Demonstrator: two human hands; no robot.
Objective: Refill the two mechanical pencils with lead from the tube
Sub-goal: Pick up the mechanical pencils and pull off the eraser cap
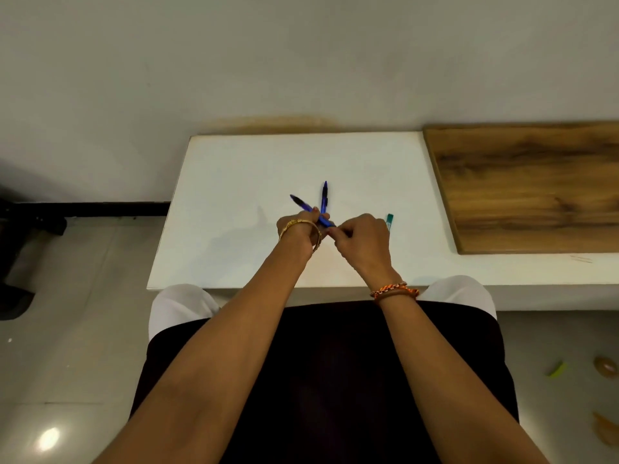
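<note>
Soft, even indoor light, moderately bright. White rectangular tabletop [234, 182] brightest zone, slightly washed out. Faint grey shadow on it just left of hands. Round glare spot on glossy pale tiled floor [49, 439], bottom left. Far left corner sinks into dark. Wide-angle bend: tabletop edges splay, brown wood-grain board [536, 185] skews right. Overall soft, fine detail smeared at hands.

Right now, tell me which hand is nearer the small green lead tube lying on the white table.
Right. The right hand sits directly beside the small green lead tube, partly hiding it. The left hand is farther left, holding blue pencils.
</note>
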